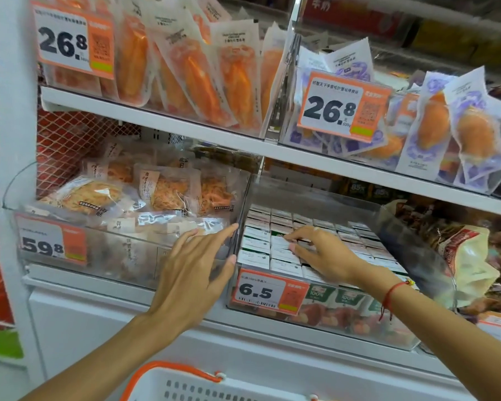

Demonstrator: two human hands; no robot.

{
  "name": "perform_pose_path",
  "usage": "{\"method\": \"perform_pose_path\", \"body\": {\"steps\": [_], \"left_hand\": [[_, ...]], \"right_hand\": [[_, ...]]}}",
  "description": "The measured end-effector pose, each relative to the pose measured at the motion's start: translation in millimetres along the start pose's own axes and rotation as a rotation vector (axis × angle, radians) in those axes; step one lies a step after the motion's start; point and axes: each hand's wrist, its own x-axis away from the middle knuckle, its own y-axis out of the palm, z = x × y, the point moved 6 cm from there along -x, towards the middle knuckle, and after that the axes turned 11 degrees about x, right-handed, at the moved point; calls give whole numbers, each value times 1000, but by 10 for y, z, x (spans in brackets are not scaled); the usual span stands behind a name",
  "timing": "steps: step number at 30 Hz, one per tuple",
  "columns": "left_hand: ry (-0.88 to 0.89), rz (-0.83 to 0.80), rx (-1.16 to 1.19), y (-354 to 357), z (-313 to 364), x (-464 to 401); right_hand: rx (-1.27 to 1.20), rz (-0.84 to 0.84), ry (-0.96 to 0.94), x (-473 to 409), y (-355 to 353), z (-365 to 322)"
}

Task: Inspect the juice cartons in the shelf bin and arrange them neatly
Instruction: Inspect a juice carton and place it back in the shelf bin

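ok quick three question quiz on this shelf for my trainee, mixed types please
1. True or false: the right hand rests on the carton tops.
2. Which price tag hangs on the carton bin? A) 59.8 B) 6.5 C) 26.8
3. Fill in: the left hand has its fingers at the bin's ____ wall.

Key: 1 true; 2 B; 3 left.

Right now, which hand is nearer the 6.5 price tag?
Left. The left hand sits beside the 6.5 price tag, thumb just above its corner; the right hand rests higher, on the juice cartons.
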Motion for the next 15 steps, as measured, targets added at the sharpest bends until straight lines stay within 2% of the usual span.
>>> {"method": "perform_pose_path", "body": {"steps": [8,15], "left_hand": [[9,7,-4,13,-22,0],[25,8,-7,21,-38,4]], "right_hand": [[31,-23,73,-407,-144,37],[17,-247,132,-608,-29,162]]}}
